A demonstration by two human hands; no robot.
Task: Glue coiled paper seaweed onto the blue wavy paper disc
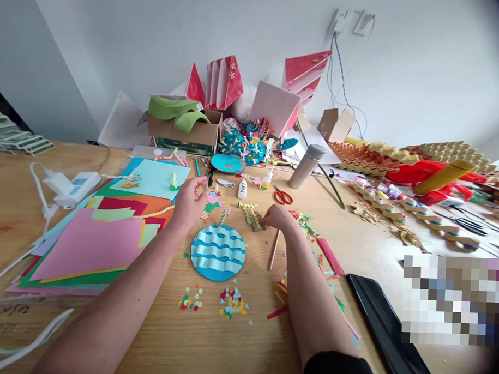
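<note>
Left hand: we are holding our left hand open over the table, its fingers spread and reaching away from us, with nothing visibly gripped.
Right hand: we are resting our right hand palm down, with its fingertips at the near end of the pleated paper strip. We cannot tell whether they are pinching it or only touching it.
Between the hands: we are holding our hands well apart, with the pleated paper strip nearer the right one and the paper fish cut-out just beyond the left fingers.
Pleated paper strip: it is lying flat just left of our right hand, in yellow and green, with its long axis running diagonally, the far end pointing away and to our left, the near end toward our right fingertips.
Below the hands: a round blue paper disc with wavy layered strips is lying flat between our forearms, and scattered paper confetti is lying nearer us.
Right of the right hand: a thin wooden stick is lying on the wooden table, and a black tablet is sitting at the table's near right.
Beyond the hands: red-handled scissors, a white glue bottle and a steel flask are lying ahead of us.
Left of the left hand: a stack of coloured card is spreading across the table.
</note>
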